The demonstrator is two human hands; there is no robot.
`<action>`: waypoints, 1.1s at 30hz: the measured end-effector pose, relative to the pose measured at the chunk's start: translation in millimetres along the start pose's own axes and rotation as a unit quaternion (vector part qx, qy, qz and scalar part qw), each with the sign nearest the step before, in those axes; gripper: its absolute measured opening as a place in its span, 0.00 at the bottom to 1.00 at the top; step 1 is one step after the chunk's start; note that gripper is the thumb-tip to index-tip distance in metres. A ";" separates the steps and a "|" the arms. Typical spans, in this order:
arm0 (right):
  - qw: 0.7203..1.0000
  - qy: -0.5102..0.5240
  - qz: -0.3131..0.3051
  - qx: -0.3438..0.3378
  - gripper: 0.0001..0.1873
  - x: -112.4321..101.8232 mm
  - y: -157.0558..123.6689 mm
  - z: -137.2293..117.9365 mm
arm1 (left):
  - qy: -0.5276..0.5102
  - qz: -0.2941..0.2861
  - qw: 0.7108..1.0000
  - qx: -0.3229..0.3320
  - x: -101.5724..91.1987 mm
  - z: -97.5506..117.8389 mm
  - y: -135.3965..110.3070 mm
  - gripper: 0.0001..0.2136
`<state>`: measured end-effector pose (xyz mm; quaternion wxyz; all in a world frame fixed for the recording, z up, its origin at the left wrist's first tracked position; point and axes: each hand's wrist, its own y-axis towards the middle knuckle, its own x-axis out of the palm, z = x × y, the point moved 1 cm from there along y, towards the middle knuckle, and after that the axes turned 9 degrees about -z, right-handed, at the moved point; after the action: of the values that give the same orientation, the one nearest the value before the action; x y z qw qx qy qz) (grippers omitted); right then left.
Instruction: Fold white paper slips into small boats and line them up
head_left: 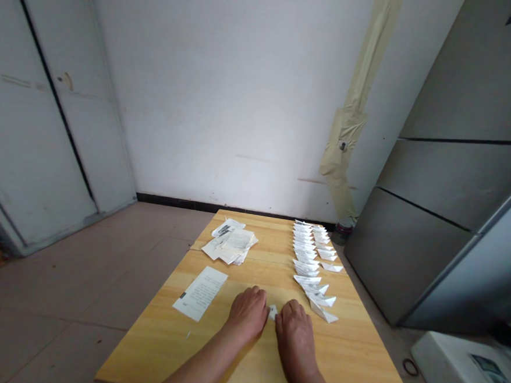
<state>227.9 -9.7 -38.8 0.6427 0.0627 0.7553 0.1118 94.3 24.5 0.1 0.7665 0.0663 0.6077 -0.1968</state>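
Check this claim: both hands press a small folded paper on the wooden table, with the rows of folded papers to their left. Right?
Wrong side. In the head view the rows of folded papers lie to the right of the left hand and right hand, which press the small folded paper on the wooden table.

Only a corner of the small white folded paper [272, 312] shows between the bare left hand [249, 313] and bare right hand [295, 328]. The rest lies under curled fingers, whose grip cannot be told. Both forearms are cut off at 6 o'clock. At the left hand's 9 o'clock, the text on the white printed sheet [200, 292] is too small to read.
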 end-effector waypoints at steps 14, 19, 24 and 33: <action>1.000 0.024 0.002 0.002 0.10 0.3 -1.9 -0.1 | -0.017 0.033 0.999 -0.023 2.0 1.9 -1.7 0.07; 1.000 0.023 0.015 -0.003 0.12 1.2 -3.9 -0.5 | -0.035 0.039 0.998 -0.015 0.1 -0.7 -0.6 0.06; 0.999 0.042 0.004 -0.016 0.14 -2.9 -8.4 1.5 | -0.049 0.038 0.998 -0.024 1.5 -1.8 1.3 0.06; 0.984 0.107 -0.009 -0.140 0.14 -20.7 -20.0 -0.1 | -0.057 0.032 0.998 -0.021 -1.9 -1.2 0.1 0.06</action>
<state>232.2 -34.0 -24.0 0.5619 -0.0469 0.7968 0.2173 93.0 25.4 1.6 0.8069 0.0589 0.5648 -0.1627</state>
